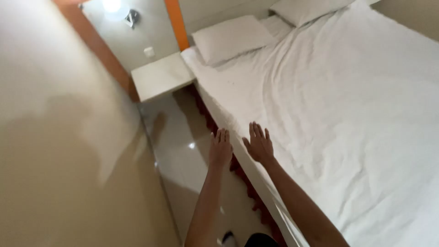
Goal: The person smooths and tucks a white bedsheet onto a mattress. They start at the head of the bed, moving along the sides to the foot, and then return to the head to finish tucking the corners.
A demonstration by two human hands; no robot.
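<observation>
Both my arms reach forward over the near edge of a bed with a wrinkled white sheet (347, 105). My left hand (221, 147) hovers flat and open beside the mattress edge, above the floor gap, holding nothing. My right hand (259, 143) is open too, fingers spread, palm down at the edge of the sheet; whether it touches the sheet I cannot tell. Two white pillows lie at the head of the bed, one nearer (231, 37) and one at the far side (306, 9).
A white bedside table (160, 75) stands at the head of the bed against the wall. A glossy tiled floor strip (183, 155) runs between the bed and a beige wall (59, 137) on the left. A lit wall lamp (112, 5) and orange trim (176, 23) are above.
</observation>
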